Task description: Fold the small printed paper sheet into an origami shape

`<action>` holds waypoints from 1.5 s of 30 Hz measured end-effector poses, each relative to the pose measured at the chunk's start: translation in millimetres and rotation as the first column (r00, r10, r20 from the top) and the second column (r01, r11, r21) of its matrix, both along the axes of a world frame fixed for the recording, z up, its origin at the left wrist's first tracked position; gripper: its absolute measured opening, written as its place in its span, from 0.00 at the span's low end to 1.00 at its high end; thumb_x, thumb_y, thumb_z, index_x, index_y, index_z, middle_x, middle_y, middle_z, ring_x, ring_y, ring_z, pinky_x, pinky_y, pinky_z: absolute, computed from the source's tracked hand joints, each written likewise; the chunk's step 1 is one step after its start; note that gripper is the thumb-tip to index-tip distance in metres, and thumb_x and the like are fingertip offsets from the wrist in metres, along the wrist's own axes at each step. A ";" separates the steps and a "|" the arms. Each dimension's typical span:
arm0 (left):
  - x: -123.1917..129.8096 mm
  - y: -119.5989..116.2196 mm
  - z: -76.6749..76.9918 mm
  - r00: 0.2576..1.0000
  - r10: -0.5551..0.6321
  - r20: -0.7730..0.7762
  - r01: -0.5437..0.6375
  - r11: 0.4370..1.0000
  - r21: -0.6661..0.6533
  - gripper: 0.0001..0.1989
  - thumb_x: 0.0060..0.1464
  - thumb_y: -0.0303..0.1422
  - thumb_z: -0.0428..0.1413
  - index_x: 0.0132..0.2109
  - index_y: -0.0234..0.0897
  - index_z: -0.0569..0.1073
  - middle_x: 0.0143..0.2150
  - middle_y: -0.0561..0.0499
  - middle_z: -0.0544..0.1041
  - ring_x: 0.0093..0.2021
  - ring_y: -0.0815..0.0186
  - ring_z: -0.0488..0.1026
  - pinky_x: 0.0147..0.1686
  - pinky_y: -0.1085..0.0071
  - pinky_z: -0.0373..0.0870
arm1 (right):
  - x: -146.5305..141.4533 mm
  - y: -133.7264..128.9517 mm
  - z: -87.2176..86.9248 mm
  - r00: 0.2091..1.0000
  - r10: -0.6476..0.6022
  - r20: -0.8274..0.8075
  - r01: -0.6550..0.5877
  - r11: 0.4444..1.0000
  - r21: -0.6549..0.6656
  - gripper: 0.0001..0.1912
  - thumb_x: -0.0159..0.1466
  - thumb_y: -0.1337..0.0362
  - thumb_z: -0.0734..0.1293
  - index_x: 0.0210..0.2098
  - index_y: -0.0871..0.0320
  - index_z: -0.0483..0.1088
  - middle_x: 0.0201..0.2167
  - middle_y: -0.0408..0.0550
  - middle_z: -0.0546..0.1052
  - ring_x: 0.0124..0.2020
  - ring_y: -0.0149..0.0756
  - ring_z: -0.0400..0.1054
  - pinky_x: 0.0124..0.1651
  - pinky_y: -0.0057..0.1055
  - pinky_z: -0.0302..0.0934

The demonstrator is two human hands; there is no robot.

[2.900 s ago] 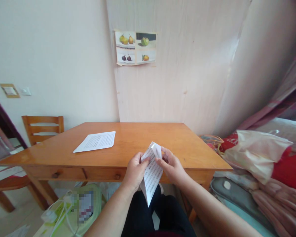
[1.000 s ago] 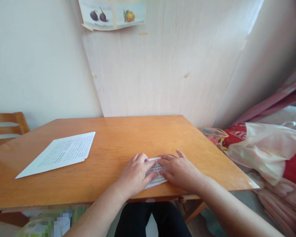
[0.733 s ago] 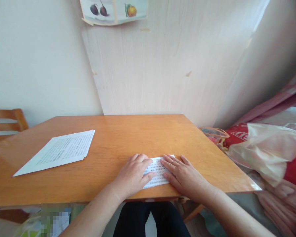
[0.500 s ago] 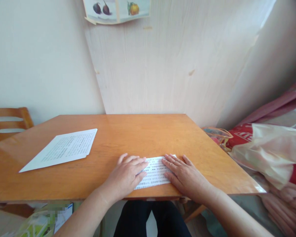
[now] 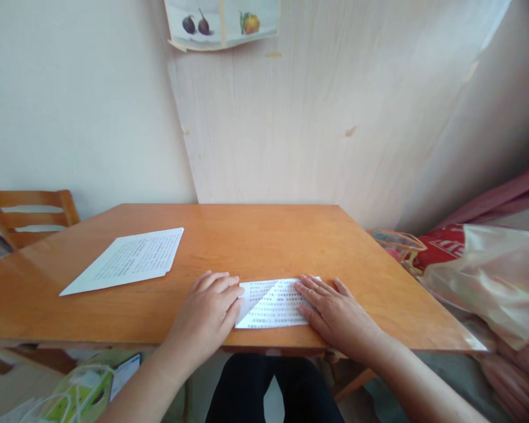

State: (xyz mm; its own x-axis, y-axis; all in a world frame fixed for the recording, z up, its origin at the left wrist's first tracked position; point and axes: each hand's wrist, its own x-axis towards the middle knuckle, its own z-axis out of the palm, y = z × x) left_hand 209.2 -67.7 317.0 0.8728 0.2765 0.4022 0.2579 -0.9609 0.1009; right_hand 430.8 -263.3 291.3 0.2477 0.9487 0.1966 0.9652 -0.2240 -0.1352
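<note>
Your folded paper point(image 5: 268, 305) is white with rows of dark print, a diagonal edge crossing its nine o'clock part. It lies flat at six o'clock on the glossy brown table point(image 5: 255, 247), long axis running nine to three. Your left hand point(image 5: 208, 308), loosely extended, touches its nine o'clock end; your right hand point(image 5: 335, 311) spreads flat over the other. Printed sheets point(image 5: 132, 258) lie at ten; a fruit picture point(image 5: 223, 26) hangs near twelve.

Fruit picture point(image 5: 223, 23) (top cut off) on wall panel point(image 5: 268, 129). Wooden chair point(image 5: 35, 220) far left. Pale bag point(image 5: 489, 282) far right.
</note>
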 end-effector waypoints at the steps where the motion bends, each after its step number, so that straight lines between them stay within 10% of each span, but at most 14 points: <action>1: 3.0 -10.7 0.1 0.999 -0.008 0.040 0.008 1.000 -0.018 0.12 0.66 0.35 0.51 0.51 0.42 0.77 0.53 0.48 0.78 0.55 0.56 0.69 0.58 0.52 0.64 | -2.7 0.0 0.3 1.000 -0.019 0.014 0.019 1.000 0.008 0.26 0.73 0.56 0.55 0.67 0.54 0.62 0.67 0.53 0.65 0.67 0.49 0.58 0.67 0.57 0.47; 7: 22.3 -70.5 -9.7 0.996 -0.085 0.010 0.086 0.988 -0.126 0.23 0.58 0.48 0.59 0.57 0.45 0.73 0.55 0.49 0.76 0.56 0.53 0.69 0.58 0.49 0.63 | -26.2 -11.1 14.1 0.989 -0.139 0.047 0.137 0.990 0.035 0.24 0.71 0.54 0.58 0.61 0.59 0.68 0.60 0.60 0.73 0.58 0.56 0.67 0.56 0.56 0.59; 12: 24.0 -72.6 -16.5 0.998 -0.062 -0.009 0.060 0.985 -0.162 0.35 0.48 0.59 0.61 0.57 0.45 0.72 0.59 0.47 0.74 0.61 0.48 0.67 0.65 0.40 0.51 | -31.5 -36.9 36.7 0.990 -0.035 -0.133 0.039 0.999 0.022 0.21 0.71 0.52 0.59 0.57 0.55 0.71 0.44 0.53 0.80 0.43 0.48 0.73 0.45 0.44 0.64; 17: 21.6 -66.0 -19.9 0.995 -0.091 0.048 0.097 0.986 -0.137 0.20 0.56 0.46 0.61 0.51 0.41 0.74 0.57 0.46 0.76 0.60 0.52 0.70 0.69 0.39 0.42 | -8.2 -56.1 37.8 0.927 0.036 -0.374 -0.002 0.996 0.091 0.17 0.73 0.62 0.56 0.54 0.53 0.73 0.43 0.50 0.80 0.42 0.39 0.73 0.44 0.34 0.65; 22: 17.5 -61.2 -25.0 0.988 -0.149 0.039 0.152 0.983 -0.105 0.10 0.64 0.38 0.54 0.48 0.41 0.75 0.59 0.46 0.75 0.63 0.53 0.67 0.68 0.37 0.42 | 11.8 -60.3 20.5 0.976 0.050 -0.214 -0.024 0.993 0.119 0.24 0.63 0.73 0.60 0.56 0.54 0.71 0.52 0.51 0.78 0.52 0.43 0.70 0.55 0.41 0.64; 35: 10.3 -51.9 -16.5 0.988 -0.137 0.071 0.151 0.958 -0.242 0.10 0.67 0.34 0.50 0.41 0.42 0.75 0.40 0.51 0.78 0.44 0.60 0.72 0.48 0.56 0.64 | 1.0 -31.9 29.9 0.871 0.288 -0.398 -0.222 0.953 0.204 0.17 0.66 0.65 0.66 0.54 0.49 0.74 0.51 0.46 0.79 0.53 0.40 0.70 0.58 0.38 0.62; 45: 20.4 -48.8 -22.4 0.974 0.128 0.189 -0.003 0.835 -0.551 0.18 0.66 0.37 0.49 0.60 0.39 0.63 0.39 0.49 0.81 0.44 0.58 0.77 0.47 0.59 0.68 | -0.5 10.1 14.3 0.816 -0.030 -0.578 0.132 0.982 0.136 0.10 0.68 0.58 0.62 0.39 0.56 0.72 0.30 0.44 0.76 0.31 0.36 0.70 0.34 0.30 0.62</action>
